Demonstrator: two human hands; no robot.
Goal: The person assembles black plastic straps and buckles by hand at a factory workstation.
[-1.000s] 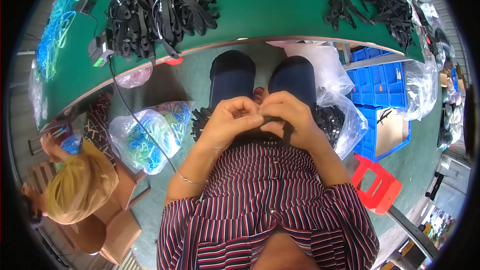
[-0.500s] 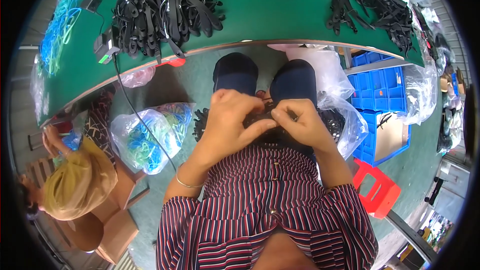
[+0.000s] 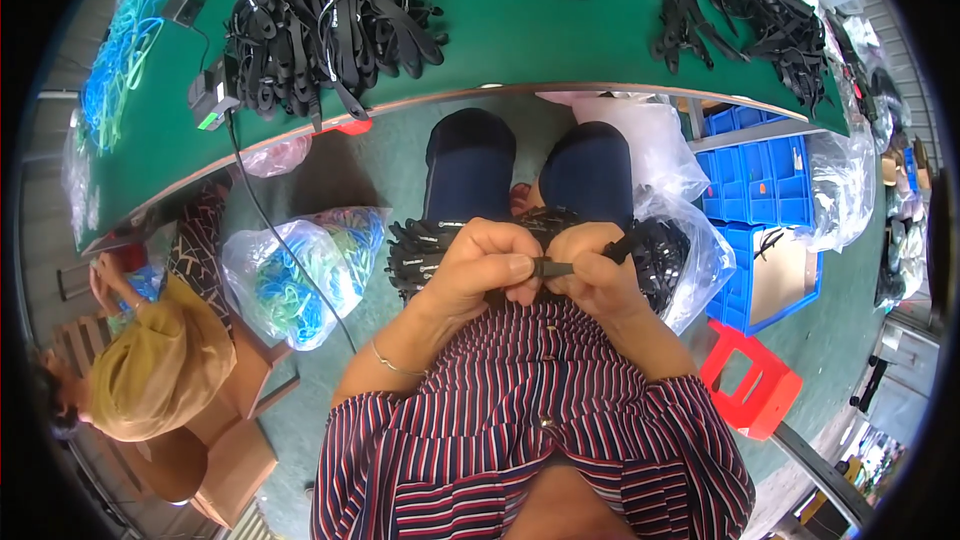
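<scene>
The left hand [image 3: 480, 265] and right hand [image 3: 590, 275] meet just above the lap, both pinching a short black strap piece [image 3: 556, 266] that runs between thumb and fingertips of each. Under the hands a heap of black straps [image 3: 425, 255] lies across the thighs, spilling right into a clear plastic bag [image 3: 690, 250]. Beyond the knees, the green table [image 3: 520, 35] carries more black strap piles [image 3: 320, 15]. To the left on the floor sits a bag of blue and green cords [image 3: 300, 275]; blue bins [image 3: 760, 175] and a red stool [image 3: 755, 385] stand right.
</scene>
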